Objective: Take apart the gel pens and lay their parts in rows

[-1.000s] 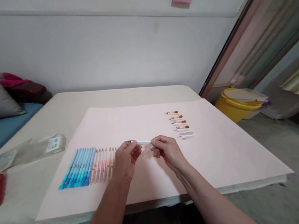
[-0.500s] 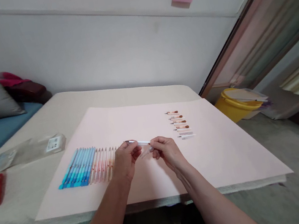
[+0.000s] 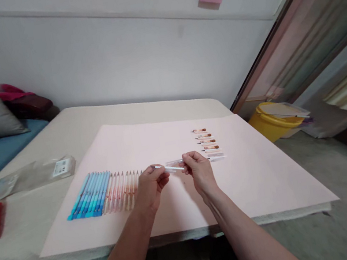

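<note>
The white rod (image 3: 174, 168) is held above the pink sheet (image 3: 189, 217) in front of you, its long axis running nearly left to right; the dark tip points left, the plain end right and slightly nearer you. The fingers of your left hand (image 3: 152, 187) are closed in a pinch around it near the dark tip, and the plain end reaches close to your right hand (image 3: 202, 172). There the fingers pinch a clear piece (image 3: 173, 162), which extends leftward just beyond the rod; whether the two touch cannot be told. Blue pens (image 3: 87, 196) and pale pens (image 3: 120, 188) lie to your left, short brown-ended parts (image 3: 210, 147) to your right.
</note>
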A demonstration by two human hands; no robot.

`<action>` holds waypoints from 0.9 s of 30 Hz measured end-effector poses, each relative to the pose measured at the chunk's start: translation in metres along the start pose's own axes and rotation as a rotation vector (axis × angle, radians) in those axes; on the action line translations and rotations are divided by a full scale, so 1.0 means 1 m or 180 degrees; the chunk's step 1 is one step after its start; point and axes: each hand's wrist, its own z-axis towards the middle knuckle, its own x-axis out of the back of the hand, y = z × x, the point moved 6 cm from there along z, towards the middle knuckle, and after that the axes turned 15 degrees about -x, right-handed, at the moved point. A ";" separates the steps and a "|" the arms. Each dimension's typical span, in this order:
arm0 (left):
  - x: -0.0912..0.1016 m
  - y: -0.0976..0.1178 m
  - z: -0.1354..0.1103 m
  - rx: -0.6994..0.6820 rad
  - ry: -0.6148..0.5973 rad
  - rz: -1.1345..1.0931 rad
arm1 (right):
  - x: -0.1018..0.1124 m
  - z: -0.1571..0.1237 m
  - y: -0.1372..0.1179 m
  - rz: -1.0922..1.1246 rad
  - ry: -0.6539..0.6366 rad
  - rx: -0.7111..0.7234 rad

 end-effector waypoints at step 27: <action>-0.009 -0.003 -0.004 -0.0107 -0.0264 0.0125 | -0.014 0.002 0.023 0.0114 -0.0529 -0.0755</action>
